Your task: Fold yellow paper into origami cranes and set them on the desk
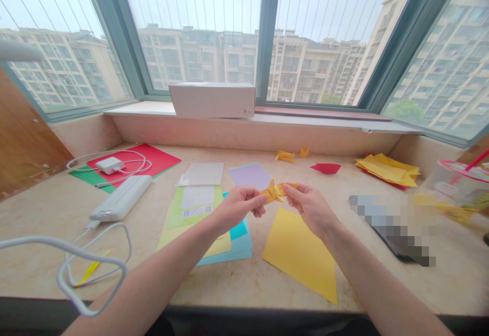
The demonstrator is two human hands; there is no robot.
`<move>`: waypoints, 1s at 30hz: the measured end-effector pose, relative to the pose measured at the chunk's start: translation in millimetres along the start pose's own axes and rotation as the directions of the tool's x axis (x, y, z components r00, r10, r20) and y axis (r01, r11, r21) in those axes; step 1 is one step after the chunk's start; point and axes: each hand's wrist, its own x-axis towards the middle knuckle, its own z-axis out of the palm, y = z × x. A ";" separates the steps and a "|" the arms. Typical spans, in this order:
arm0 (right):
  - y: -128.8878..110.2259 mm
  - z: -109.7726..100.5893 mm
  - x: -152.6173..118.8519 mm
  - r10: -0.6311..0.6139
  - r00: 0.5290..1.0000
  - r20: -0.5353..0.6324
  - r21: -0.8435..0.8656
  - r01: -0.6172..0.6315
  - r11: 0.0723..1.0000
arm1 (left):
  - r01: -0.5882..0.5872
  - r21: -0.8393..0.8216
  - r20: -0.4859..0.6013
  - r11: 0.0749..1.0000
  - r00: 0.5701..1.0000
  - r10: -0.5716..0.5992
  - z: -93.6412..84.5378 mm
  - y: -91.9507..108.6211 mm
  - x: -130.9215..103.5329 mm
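Between my two hands, raised over the desk, is a small folded piece of yellow origami paper [274,191] with pointed flaps. My left hand [246,202] pinches its left end, and my right hand [307,204] pinches the right end; both are closed on it. Below my right hand lies a flat yellow paper sheet [294,247]. Under and beside my left forearm spread blue sheets [227,255], pale yellow ones and a green packet [171,216] with a white label. A lilac sheet [249,175] rests just beyond my left hand.
Folded yellow pieces [285,156] and a red folded piece [325,168] lie toward the back. At right are stacked yellow papers [389,169], a blurred phone [393,231] and a plastic cup [462,183]. A white power bank [122,198] with looping cables [91,241] occupies the left.
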 end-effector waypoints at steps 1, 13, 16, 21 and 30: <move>-0.3 0.2 -0.5 0.002 1.000 0.003 -0.002 -0.002 1.000 | 0.003 0.001 -0.001 1.000 1.000 -0.003 0.1 0.6 -0.3; -0.9 -0.4 0.7 -0.030 0.999 -0.031 -0.051 0.029 0.998 | 0.004 -0.012 0.026 1.000 1.000 -0.003 0.7 2.2 -1.3; -0.6 -0.4 1.0 -0.032 0.999 -0.042 -0.038 0.031 0.999 | -0.003 -0.016 0.030 1.000 1.000 0.004 0.6 3.2 -1.6; -0.6 -0.3 0.5 -0.042 0.998 -0.048 -0.031 0.041 0.999 | -0.009 -0.013 0.044 1.000 0.999 0.010 -0.3 2.6 -1.5; -1.8 -0.7 -0.2 -0.040 0.998 -0.038 -0.043 0.039 0.998 | -0.007 0.022 0.053 1.000 0.999 0.006 -1.0 2.5 -1.3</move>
